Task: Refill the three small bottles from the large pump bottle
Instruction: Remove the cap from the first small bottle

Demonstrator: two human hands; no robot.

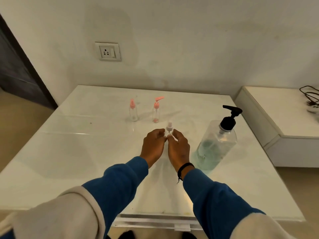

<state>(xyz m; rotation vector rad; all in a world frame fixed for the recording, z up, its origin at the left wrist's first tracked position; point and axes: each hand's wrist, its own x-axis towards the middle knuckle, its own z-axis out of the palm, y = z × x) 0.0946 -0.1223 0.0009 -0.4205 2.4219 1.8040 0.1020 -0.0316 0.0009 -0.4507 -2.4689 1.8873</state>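
Note:
On the white table (86, 152), a small clear bottle with a white spray cap (169, 128) stands between my hands. My left hand (153, 145) and my right hand (178, 147) curl around its body, which they hide; only the cap shows. Behind stand two small clear bottles: one with a pink spray cap (133, 110) at left, one with a pink pump (156, 109) beside it. The large clear pump bottle (217, 142), black pump on top, holds pale green liquid and stands just right of my right hand.
A low white cabinet (284, 121) stands to the right of the table, with black cables (310, 95) on it. A wall socket (107, 51) sits on the wall behind. A dark door frame (20, 69) is at far left.

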